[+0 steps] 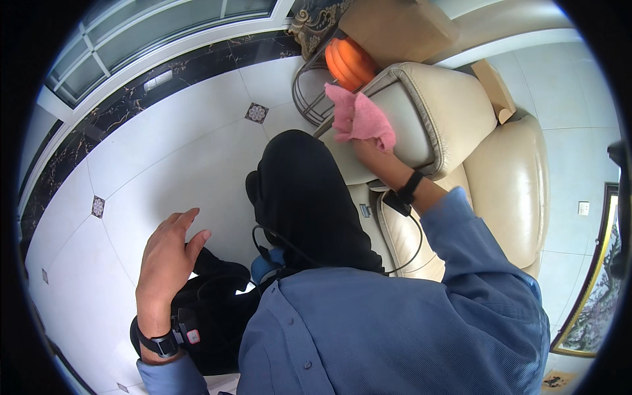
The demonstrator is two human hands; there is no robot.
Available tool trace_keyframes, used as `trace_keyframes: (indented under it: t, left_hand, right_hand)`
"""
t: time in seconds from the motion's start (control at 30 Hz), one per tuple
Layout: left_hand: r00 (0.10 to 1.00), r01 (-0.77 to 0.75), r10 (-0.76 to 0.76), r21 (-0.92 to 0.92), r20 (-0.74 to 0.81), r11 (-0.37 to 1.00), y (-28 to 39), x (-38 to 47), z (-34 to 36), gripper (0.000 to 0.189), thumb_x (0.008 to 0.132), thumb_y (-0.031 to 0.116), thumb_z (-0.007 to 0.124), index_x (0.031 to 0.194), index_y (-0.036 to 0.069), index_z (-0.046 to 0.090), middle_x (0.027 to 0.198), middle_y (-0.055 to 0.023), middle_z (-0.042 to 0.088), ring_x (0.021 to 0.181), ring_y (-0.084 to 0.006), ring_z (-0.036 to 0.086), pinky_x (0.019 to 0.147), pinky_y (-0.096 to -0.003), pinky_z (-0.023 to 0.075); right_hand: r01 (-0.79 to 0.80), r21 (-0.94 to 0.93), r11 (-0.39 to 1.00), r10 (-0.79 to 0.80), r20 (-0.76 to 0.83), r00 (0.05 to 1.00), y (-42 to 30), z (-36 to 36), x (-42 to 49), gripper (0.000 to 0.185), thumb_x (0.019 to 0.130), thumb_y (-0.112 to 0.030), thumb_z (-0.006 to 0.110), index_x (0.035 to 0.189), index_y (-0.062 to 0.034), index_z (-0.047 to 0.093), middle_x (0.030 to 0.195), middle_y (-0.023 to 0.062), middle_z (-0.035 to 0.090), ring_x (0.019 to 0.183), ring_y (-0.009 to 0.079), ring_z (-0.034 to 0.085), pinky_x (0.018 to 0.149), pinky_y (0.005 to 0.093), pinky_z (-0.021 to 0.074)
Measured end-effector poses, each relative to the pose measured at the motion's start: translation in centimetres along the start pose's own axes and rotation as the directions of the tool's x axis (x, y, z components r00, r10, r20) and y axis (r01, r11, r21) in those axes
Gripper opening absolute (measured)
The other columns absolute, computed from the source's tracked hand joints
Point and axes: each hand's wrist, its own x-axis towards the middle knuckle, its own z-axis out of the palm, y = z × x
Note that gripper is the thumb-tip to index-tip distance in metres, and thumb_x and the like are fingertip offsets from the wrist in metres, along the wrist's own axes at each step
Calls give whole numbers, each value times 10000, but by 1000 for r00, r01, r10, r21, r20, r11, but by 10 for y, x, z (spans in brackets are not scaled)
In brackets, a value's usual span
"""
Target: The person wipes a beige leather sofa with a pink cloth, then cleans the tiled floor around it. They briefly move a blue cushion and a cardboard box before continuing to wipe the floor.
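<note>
A pink cloth (363,118) drapes over the fingers of my right hand (369,150), which holds it against or just above the side of a cream leather sofa's armrest (407,121). Whether the cloth touches the leather I cannot tell, and the fingers are hidden beneath it. My left hand (168,256) is empty, its thumb apart from the fingers, above my bent left leg in black trousers. Black bands with small devices are strapped to both wrists.
Past the armrest stand an orange ribbed object (349,63), a dark wire rack (313,94) and a large cardboard box (395,29). A thin black cable (417,247) hangs from my right wrist device across my lap. White floor tiles (197,163) extend leftward to the window wall.
</note>
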Motion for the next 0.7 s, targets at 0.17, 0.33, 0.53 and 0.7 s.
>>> trace_keyframes:
  t: [0.17, 0.33, 0.53, 0.7]
  left_hand:
    - [1000, 15, -15, -13, 3, 1000, -5, 10, 5, 477, 1032, 279, 757, 1421, 12, 686, 1265, -201, 757, 1071, -368, 753, 942, -441, 601]
    - [993, 98, -99, 13, 63, 995, -9, 19, 7, 465, 1037, 270, 754, 1430, 33, 686, 1290, -199, 754, 1103, -374, 753, 954, -444, 602]
    - [963, 205, -214, 70, 165, 976, -8, 31, 13, 471, 1048, 274, 742, 1463, 63, 671, 1369, -190, 733, 1214, -375, 727, 1029, -442, 588]
    - [954, 216, -230, 90, 191, 972, -6, 35, 14, 475, 1051, 288, 736, 1473, 80, 668, 1392, -181, 724, 1237, -371, 717, 1055, -445, 580]
  right_hand:
    - [167, -172, 971, -149, 116, 982, 73, 18, 26, 479, 1045, -34, 570, 1492, -200, 617, 1080, -23, 603, 892, 98, 542, 712, 286, 541]
    - [55, -205, 977, -42, 69, 997, 193, 29, 57, 381, 1065, -77, 553, 1437, -143, 599, 1110, 47, 610, 932, 170, 609, 743, 364, 581]
    - [107, -665, 739, -21, 137, 990, 351, 20, 64, 281, 1096, -185, 551, 1357, -94, 603, 1282, 204, 664, 1089, 356, 697, 886, 457, 579]
    - [114, -497, 860, -107, 43, 993, 376, 9, 27, 321, 1101, -186, 543, 1411, -109, 576, 1306, 200, 672, 1161, 360, 686, 973, 437, 568]
